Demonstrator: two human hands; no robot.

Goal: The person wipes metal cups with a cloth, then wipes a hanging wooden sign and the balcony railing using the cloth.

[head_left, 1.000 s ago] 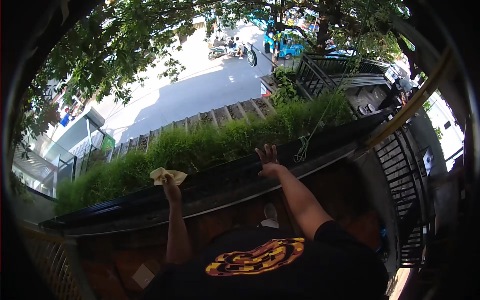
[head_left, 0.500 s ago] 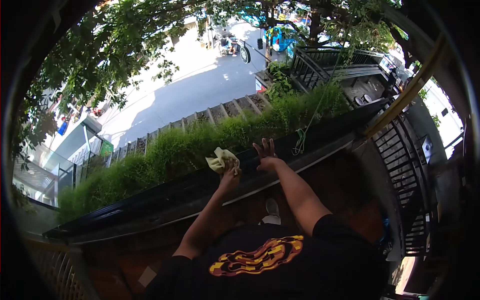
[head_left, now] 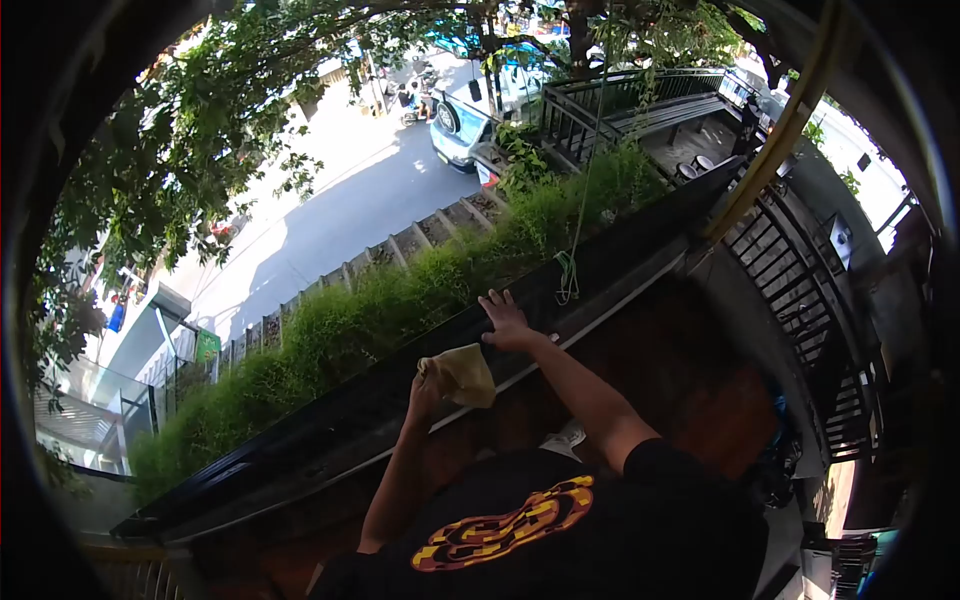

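Observation:
My left hand [head_left: 421,400] is closed on a yellowish cloth [head_left: 462,378], which hangs out to the right of my fingers. The cloth is over the near side of a long black ledge [head_left: 390,385]. Further right, my right hand [head_left: 508,324] lies on the ledge with its fingers spread and nothing in it. A thin greenish cord [head_left: 567,275] hangs in a loose bundle over the ledge, to the right of that hand.
Green plants [head_left: 350,325] grow along the ledge's far side. A yellow pole [head_left: 775,150] slants up at the right, beside black metal railings [head_left: 790,300]. Beyond the plants, a blue-white vehicle [head_left: 460,130] is on the street [head_left: 350,220] below.
The cloth has swung from the far side of my left hand to its right, off the ledge's top. My view has shifted, and a vehicle has come further into sight on the street.

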